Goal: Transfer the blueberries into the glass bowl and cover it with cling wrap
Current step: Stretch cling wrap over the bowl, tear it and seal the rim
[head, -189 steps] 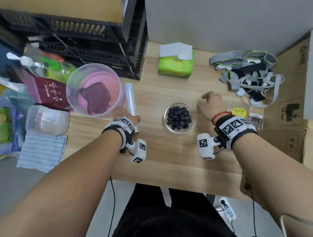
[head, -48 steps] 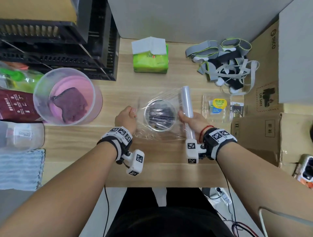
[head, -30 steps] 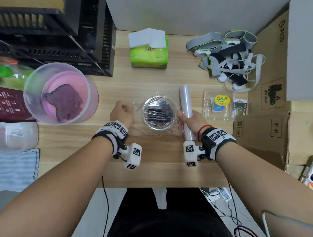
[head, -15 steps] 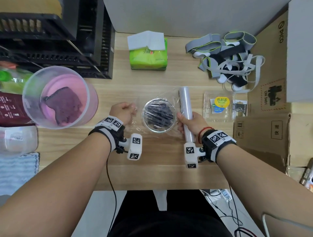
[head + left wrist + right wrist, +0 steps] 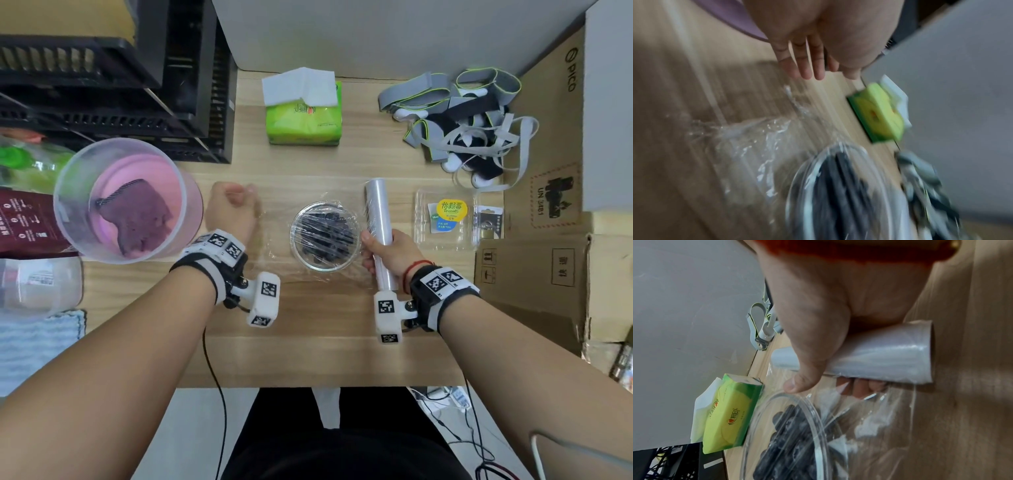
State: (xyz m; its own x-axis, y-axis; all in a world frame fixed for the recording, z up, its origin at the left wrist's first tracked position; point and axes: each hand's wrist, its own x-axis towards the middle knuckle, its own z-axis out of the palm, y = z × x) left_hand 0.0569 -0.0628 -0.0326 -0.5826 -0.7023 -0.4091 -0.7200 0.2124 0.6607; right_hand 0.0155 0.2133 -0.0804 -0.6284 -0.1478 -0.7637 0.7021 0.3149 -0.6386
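The glass bowl (image 5: 293, 247) of blueberries (image 5: 325, 236) stands mid-table with cling film (image 5: 270, 240) stretched over its top. My right hand (image 5: 390, 250) grips the cling wrap roll (image 5: 376, 212) just right of the bowl, thumb by the rim (image 5: 818, 415). The film still runs from the roll (image 5: 879, 360) across the bowl. Its loose left edge (image 5: 740, 146) lies crinkled on the wood. My left hand (image 5: 233, 209) hovers left of that edge. In the blurred left wrist view its fingers (image 5: 807, 65) are extended, holding nothing.
A translucent tub (image 5: 68, 219) with a purple cloth sits at the left by black crates (image 5: 102, 85). A green tissue pack (image 5: 305, 116) and grey straps (image 5: 459, 120) lie at the back. An empty berry clamshell (image 5: 445, 219) and cardboard boxes (image 5: 534, 274) are right.
My left hand has let go of the film's edge and drawn back to the left. The right hand keeps the roll beside the bowl. Film covers the bowl, which was bare 6.3 s ago.
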